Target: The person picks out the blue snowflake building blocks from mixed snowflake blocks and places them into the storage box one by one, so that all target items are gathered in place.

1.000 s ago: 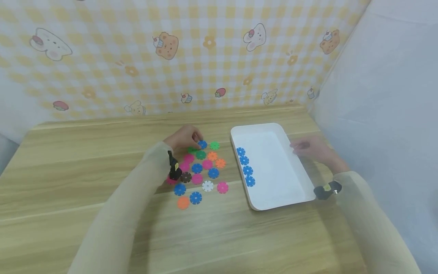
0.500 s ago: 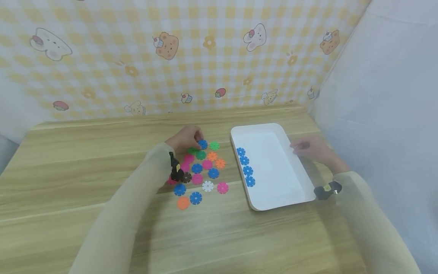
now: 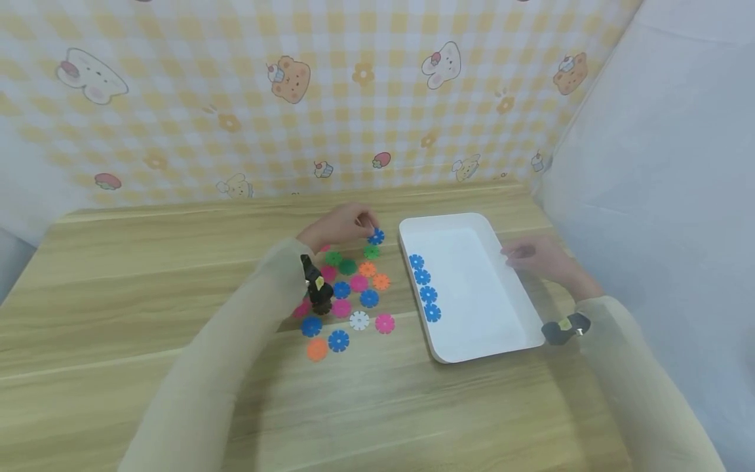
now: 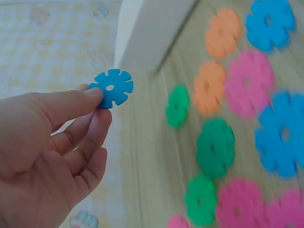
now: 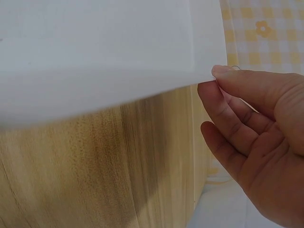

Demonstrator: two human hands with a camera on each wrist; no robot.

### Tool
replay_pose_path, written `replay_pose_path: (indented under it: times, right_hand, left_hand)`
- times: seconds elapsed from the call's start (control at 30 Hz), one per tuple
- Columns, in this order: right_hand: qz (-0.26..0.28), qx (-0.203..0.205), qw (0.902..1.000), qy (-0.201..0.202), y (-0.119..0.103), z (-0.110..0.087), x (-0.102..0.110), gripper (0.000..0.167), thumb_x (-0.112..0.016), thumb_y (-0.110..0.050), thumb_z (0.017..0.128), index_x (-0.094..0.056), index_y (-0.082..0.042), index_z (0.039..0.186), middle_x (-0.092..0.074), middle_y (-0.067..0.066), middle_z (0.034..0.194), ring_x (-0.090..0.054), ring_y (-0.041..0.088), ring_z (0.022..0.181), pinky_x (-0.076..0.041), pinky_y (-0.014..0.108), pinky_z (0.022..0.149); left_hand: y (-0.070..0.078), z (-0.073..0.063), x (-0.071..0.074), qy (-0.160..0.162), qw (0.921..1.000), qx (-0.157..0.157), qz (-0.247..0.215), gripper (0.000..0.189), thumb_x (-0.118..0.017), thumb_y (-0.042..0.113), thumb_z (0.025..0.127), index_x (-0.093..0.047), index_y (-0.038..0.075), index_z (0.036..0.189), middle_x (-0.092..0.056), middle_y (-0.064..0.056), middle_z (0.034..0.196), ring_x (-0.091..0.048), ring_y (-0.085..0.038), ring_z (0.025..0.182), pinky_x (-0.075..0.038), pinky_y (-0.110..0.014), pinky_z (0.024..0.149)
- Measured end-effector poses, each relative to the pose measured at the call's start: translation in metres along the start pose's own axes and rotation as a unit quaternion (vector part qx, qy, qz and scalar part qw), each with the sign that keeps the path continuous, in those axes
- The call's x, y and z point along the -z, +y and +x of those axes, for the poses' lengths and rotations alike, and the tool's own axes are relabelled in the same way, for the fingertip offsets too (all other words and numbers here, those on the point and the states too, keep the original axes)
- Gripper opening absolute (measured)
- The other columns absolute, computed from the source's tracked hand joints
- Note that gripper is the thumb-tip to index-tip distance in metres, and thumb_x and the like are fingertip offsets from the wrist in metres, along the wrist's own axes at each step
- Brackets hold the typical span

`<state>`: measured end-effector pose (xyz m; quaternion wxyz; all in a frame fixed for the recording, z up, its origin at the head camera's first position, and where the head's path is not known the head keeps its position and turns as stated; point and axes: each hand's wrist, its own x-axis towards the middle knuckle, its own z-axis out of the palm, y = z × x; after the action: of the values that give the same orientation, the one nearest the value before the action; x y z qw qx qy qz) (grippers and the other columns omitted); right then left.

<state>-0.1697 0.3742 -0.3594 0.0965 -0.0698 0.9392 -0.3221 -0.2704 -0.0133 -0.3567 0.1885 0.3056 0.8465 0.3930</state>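
Observation:
Between thumb and fingers my left hand (image 3: 342, 224) pinches a blue notched disc (image 4: 114, 89), a flat plastic snowflake piece with a hole in its middle. It is held up off the table, just left of the white tray (image 3: 472, 347). The right hand (image 3: 539, 255) pinches the tray's right rim with thumb and forefinger, seen closely in the right wrist view on the white wall (image 5: 142, 90). Inside the tray, several blue discs (image 3: 428, 294) form a column along the left wall.
Loose notched discs lie left of the tray: pink (image 3: 385, 323), orange (image 3: 316, 349), green (image 3: 347, 267), white (image 3: 359, 320), brown and more blue (image 3: 339, 341). The left forearm (image 3: 236, 347) partly covers the group. A checked cloth (image 3: 366, 98) hangs behind the wooden table (image 3: 366, 419).
My left hand has lifted the blue disc from the far end of the group and moved it right and away, toward the tray. The right hand stays on the rim.

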Motion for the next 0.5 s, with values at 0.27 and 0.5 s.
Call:
replay_pose_path:
  times: [0.27, 0.5]
  right_hand:
    - [-0.001, 0.003, 1.0, 0.003, 0.002, 0.0, 0.0, 0.034, -0.064, -0.012, 0.085, -0.059, 0.007, 0.113, -0.06, 0.025, 0.108, -0.057, 0.04, 0.1, -0.045, 0.049, 0.085]
    - [-0.009, 0.007, 0.9999, 0.009, 0.0, 0.001, 0.0, 0.03, -0.064, -0.008, 0.085, -0.06, 0.007, 0.111, -0.06, 0.025, 0.109, -0.056, 0.04, 0.1, -0.045, 0.049, 0.085]
  left_hand:
    - [0.023, 0.027, -0.022, 0.014, 0.9997, -0.005, -0.021, 0.016, -0.054, 0.003, 0.089, -0.059, 0.0, 0.105, -0.059, -0.01, 0.099, -0.054, -0.02, 0.094, -0.046, -0.027, 0.081]
    - [0.034, 0.048, -0.035, 0.021, 0.9993, -0.023, -0.023, 0.015, -0.054, 0.001, 0.089, -0.062, -0.002, 0.101, -0.061, -0.012, 0.099, -0.056, -0.02, 0.091, -0.046, -0.026, 0.079]
